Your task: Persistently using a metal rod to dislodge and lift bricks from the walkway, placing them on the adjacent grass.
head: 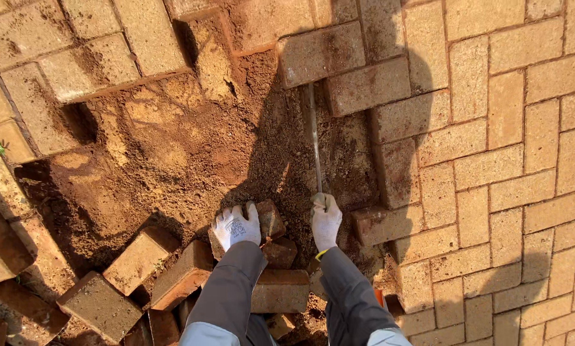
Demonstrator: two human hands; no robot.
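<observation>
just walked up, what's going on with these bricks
A person in white gloves crouches over a patch of bare sandy soil where paving bricks have been taken up. The left hand grips a loose brick at the edge of the patch. The right hand holds a long metal bar that reaches to the laid bricks. More lifted bricks lie scattered lower left.

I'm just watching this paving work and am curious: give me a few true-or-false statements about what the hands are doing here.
1. The left hand rests on a brick. True.
2. The right hand grips a long metal bar. True.
3. Both hands are bare. False: both wear whitish gloves.
4. The bar points toward laid paving across grass. False: it lies over bare sandy soil.
5. Loose bricks lie beside the left arm. True.
</observation>
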